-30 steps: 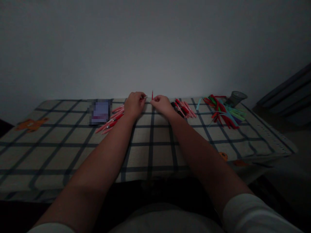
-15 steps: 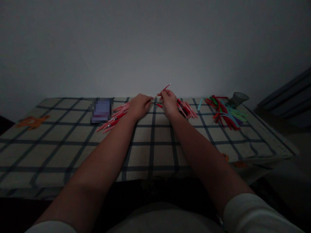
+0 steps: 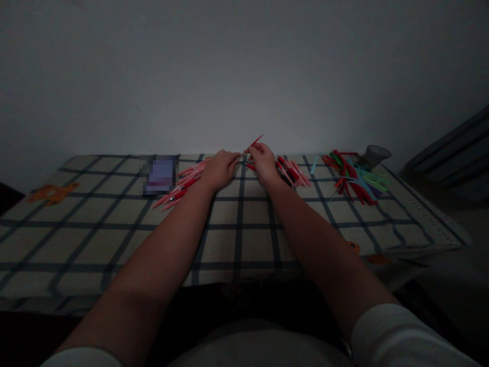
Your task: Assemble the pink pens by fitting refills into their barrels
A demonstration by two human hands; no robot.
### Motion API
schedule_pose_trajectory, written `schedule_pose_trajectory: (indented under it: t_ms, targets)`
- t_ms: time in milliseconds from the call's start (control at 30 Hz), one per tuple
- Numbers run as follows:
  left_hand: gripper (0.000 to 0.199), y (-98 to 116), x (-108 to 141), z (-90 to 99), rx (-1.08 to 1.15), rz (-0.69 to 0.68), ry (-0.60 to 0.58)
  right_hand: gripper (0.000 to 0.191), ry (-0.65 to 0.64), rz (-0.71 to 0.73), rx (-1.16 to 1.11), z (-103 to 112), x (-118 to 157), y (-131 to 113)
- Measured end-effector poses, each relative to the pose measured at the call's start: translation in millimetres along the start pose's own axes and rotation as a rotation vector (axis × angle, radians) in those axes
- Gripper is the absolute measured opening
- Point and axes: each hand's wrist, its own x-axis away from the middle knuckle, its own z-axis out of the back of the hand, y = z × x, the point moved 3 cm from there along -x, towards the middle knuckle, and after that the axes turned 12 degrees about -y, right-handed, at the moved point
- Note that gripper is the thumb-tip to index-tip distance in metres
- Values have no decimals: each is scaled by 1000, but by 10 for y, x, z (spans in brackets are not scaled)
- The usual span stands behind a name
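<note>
My right hand (image 3: pixel 263 160) is closed around a slim red pen (image 3: pixel 257 139), whose tip points up and to the right. A little to its left, my left hand (image 3: pixel 220 168) has its fingers pinched together at a small piece too dim to name. The fingertips of both hands are close, with a narrow gap between them. Below the right fingers lies a small red and dark piece (image 3: pixel 249 166). Pink and red pens (image 3: pixel 181 189) lie in a row beside my left wrist. More pink, red and black pen pieces (image 3: pixel 296 172) lie right of my right hand.
A pixelated bluish packet (image 3: pixel 160 174) lies at the left. Red, green and blue strips (image 3: pixel 353 181) are heaped at the right, beside a clear glass cup (image 3: pixel 374 155). The checked tablecloth (image 3: pixel 244 224) reaches the grey wall (image 3: pixel 244 76) behind.
My right hand has shifted slightly left and the pen in it has dropped a little and moved left. My left hand has barely moved.
</note>
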Motion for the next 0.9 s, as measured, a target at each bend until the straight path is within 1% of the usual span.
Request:
schedule_pose_trajectory:
  t_ms: [133,233,300,367,467,533,600,733,900]
  targets:
    - [47,-3,14,11,15,26,27,17,-108,38,70,-50,-13,39]
    - [50,-10,24,16,20,50,38,19,-140,80,48,-48,-18,50]
    - [50,-17,24,16,21,59,36,18,-127,76,-18,-28,-17,54]
    - [49,-22,22,18,27,61,39,23,-90,66,-63,2,-13,49]
    - [48,-19,19,24,39,67,36,37,-44,70,-20,36,-6,25]
    - [47,-8,20,28,43,69,22,41,-29,66,26,42,-3,11]
    - [46,3,23,33,47,63,19,40,-25,52,37,37,1,4]
    - [45,10,31,50,64,49,51,33,-27,44,19,26,11,-3]
    - [40,-13,27,50,87,53,72,37,-2,48,66,50,-5,13]
